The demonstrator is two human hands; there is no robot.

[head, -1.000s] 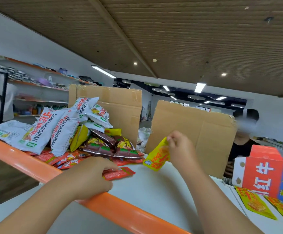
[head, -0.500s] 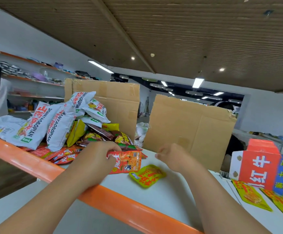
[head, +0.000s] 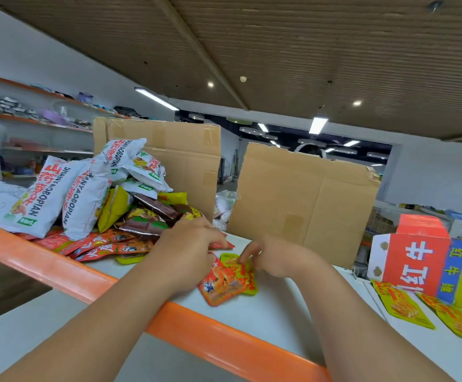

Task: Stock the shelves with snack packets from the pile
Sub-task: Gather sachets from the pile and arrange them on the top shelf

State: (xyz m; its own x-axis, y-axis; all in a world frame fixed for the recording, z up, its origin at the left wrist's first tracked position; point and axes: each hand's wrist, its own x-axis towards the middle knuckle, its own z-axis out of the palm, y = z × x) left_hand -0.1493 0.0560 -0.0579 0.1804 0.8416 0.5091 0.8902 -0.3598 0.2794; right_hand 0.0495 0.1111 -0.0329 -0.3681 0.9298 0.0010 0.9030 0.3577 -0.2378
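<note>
A white shelf [head: 279, 321] with an orange front edge, backed by two cardboard sheets [head: 307, 205]. The pile of snack packets [head: 92, 194] fills its left end. Near the front edge an orange packet [head: 219, 285] lies overlapping a yellow packet [head: 249, 282]. The left hand [head: 188, 255], fingers bent, covers the orange packet's corner; whether it grips is unclear. The right hand [head: 276, 257] sets bent fingertips [head: 243, 259] on the yellow packet, thumb hidden.

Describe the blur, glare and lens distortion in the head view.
Head view: the wide-angle lens stretches the forearms near the bottom edge; ceiling lights blow out white; the left hand and right hand look soft; lettering on the white snack bags is readable.
</note>
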